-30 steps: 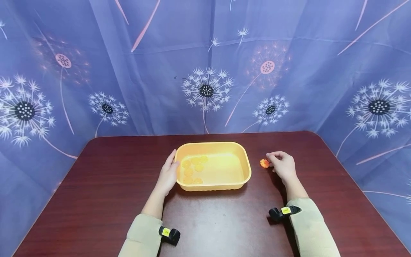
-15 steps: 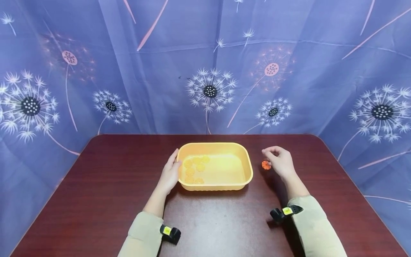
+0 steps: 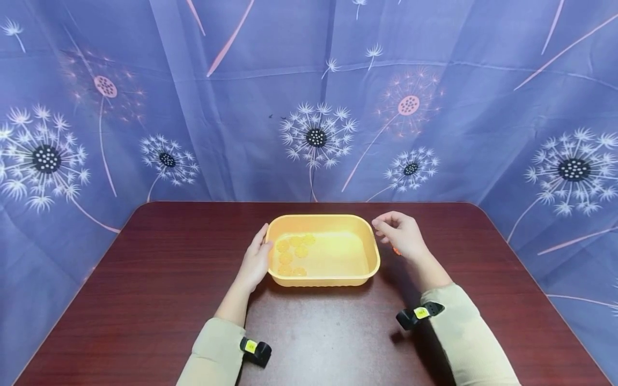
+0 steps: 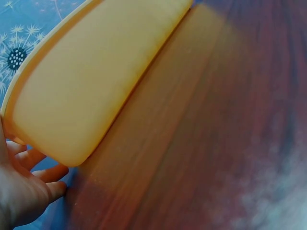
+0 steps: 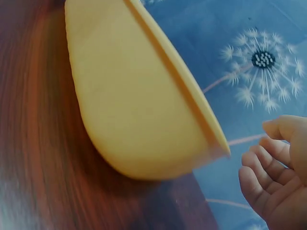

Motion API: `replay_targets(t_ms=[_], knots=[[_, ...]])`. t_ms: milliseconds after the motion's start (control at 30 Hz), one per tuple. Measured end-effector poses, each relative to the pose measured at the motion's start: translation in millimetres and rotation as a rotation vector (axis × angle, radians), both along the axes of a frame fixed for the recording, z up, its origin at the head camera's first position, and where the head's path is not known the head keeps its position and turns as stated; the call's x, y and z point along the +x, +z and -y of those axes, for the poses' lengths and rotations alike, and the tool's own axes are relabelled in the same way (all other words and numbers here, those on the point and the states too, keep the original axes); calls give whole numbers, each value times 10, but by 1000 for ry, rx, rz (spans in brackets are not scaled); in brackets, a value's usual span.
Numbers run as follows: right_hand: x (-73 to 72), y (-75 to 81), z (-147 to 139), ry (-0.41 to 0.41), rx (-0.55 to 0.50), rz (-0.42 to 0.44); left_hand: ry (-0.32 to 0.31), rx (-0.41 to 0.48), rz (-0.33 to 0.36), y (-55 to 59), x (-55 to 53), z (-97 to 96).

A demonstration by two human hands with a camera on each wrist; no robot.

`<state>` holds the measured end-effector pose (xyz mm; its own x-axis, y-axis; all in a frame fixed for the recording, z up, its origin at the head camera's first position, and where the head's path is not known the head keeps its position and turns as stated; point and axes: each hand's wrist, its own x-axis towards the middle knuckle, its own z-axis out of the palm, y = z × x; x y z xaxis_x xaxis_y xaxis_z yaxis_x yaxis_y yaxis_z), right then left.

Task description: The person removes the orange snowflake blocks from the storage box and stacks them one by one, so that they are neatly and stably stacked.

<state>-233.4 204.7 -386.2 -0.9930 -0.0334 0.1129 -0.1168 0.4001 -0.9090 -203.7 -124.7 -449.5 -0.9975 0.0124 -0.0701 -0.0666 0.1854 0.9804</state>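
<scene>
Grips the tub [image 3: 323,281] at nine o'clock with the left hand [image 3: 254,262], likely to steady it around the yellow pieces [image 3: 301,251] inside, and holds the right hand [image 3: 403,236] just beyond three o'clock with bent fingers [image 5: 253,188], cannot tell whether on anything, near a half-hidden orange piece [image 3: 397,251].

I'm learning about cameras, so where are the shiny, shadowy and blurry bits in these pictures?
Head view: white glare on the table in front of the tub, dark shadow beside the right sleeve; left wrist view: pale haze in the bottom right corner; right wrist view: the table looks blurry, the dandelion sharper.
</scene>
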Motion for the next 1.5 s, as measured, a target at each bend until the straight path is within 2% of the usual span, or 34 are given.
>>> replay_targets(t_ms=[133,200,567,900,1000,1167,1267,1367,1500], knots=[[-23,37,128,45,-52,7,1,5,-2,9,1,-2],[-64,-11,170,56,-57,2,2,4,-3,8,-1,-1],[-92,-25,503,133,-20,-19,18,-1,-5,-10,-4,-8],[-142,-68,739,189,49,-48,3,13,-10,-16,-11,1],[-156,-67,803,191,61,-44,-3,21,3,51,15,-1],[-159,-71,916,178,99,-17,-4,19,22,289,146,-38],[-164,-79,982,172,118,7,-1,5,23,361,185,-53],[-173,-95,1045,178,146,18,0,7,25,311,151,-40],[-195,-125,1122,177,208,6,2,19,11,140,52,-7]])
